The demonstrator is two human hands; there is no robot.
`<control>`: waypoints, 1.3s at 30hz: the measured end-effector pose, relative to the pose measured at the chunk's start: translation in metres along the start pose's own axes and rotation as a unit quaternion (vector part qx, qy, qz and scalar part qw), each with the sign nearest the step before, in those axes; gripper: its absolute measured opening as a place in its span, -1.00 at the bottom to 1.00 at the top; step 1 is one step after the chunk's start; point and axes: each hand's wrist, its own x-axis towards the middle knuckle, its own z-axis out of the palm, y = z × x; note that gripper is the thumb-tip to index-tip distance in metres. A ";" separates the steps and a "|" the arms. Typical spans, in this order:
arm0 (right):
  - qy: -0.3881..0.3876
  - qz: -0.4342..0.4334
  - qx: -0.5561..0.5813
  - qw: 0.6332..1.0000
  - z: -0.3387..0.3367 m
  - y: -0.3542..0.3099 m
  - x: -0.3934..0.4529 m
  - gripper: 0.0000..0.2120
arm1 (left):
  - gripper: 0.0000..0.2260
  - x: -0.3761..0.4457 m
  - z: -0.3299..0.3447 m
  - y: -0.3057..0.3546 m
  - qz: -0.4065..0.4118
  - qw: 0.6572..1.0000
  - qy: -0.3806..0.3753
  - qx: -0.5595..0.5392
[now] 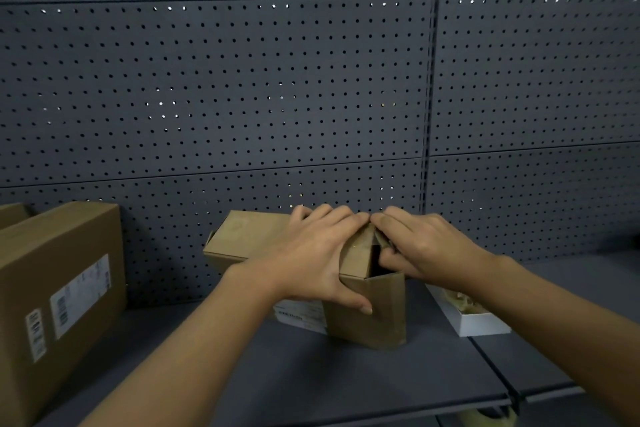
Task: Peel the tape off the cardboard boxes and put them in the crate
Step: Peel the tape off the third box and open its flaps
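- Small cardboard box point(367, 308) standing on the dark shelf point(311, 374), roughly centre, close to the pegboard back wall point(242, 80).
- Left hand point(311, 253) spread over the box top, fingers reaching across the lid, thumb hooked down onto the front face: gripping and steadying.
- Right hand point(422, 246) at the right end of the top, fingers curled in around the raised end flap point(362, 250), thumb tucked toward the dark gap beneath it (a pinch on flap or tape, cannot tell which).
- No tape strip plainly visible; hidden under the fingers or too pale to make out.
- Larger cardboard box point(59, 295) with white labels point(79, 291) well apart on the left; white open tray point(474, 321) just beside the small box on the right, partly behind the right forearm.
- No crate in view.
- Judged step: opening or peeling at the right end of the small box, dropping into the crate not yet reached.
- Possible trouble:
  - flap tearing instead of tape lifting, if pulled hard at the cardboard;
  - box tipping or sliding toward the pegboard, if the left hand eases while the right pulls;
  - tape snapping short and leaving a stub, if peeled at a steep angle;
  - elbow or box knocking the white tray off the shelf edge, given how near it sits.
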 end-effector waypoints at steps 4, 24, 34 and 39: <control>-0.035 0.021 0.022 0.999 -0.001 0.000 0.000 -0.62 | 0.13 0.000 0.001 -0.002 -0.004 1.000 -0.003 -0.002; -0.180 0.166 -0.038 0.969 -0.026 -0.031 0.036 -0.77 | 0.09 0.004 0.007 -0.007 -0.017 1.000 -0.007 -0.011; -0.106 0.140 0.018 0.984 -0.006 -0.018 0.023 -0.65 | 0.05 -0.001 0.007 -0.007 -0.006 1.000 0.000 -0.022; -0.054 0.126 0.079 0.987 -0.004 -0.013 0.020 -0.68 | 0.04 -0.004 0.009 -0.007 0.007 1.000 0.003 -0.012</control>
